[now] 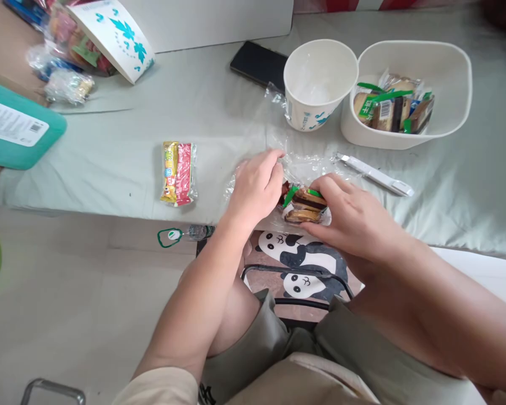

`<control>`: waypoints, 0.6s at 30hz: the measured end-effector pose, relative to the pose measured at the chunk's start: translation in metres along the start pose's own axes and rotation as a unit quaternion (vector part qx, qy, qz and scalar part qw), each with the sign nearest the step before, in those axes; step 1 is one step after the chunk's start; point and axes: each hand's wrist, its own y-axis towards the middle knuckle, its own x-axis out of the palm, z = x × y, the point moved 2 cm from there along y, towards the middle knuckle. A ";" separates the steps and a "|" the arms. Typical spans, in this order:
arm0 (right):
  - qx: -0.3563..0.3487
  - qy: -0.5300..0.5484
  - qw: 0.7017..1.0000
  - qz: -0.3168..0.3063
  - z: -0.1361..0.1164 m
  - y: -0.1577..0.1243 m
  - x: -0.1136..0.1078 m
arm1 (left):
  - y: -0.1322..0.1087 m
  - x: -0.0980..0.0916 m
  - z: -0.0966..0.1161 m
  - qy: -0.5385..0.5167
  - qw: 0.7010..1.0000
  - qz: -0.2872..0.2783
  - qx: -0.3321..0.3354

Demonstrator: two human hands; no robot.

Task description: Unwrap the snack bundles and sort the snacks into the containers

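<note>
Now | my right hand pinches wrapped biscuits | my left hand is at the plastic bag, its grip I cannot tell | paper cup stands beside tub

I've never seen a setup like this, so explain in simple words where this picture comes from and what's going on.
There's no machine here: a person wears a head camera looking down at their own bare left hand and right hand. The right holds wrapped snacks. The left is beside them; its grip is hidden. On the cloth-covered surface are clear plastic, a paper cup, a white tub of packets, a phone and a red-and-yellow packet.
</note>
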 end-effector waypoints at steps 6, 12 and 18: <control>0.016 0.176 0.984 -0.012 0.017 -0.002 -0.007 | -0.001 0.005 -0.006 0.034 0.998 -0.032 -0.037; 0.123 0.374 0.917 0.064 0.039 -0.003 -0.007 | 0.000 0.009 -0.008 0.057 0.998 -0.034 -0.021; 0.123 0.498 0.824 0.240 0.065 0.000 -0.014 | 0.001 0.009 0.000 0.113 0.991 -0.056 -0.050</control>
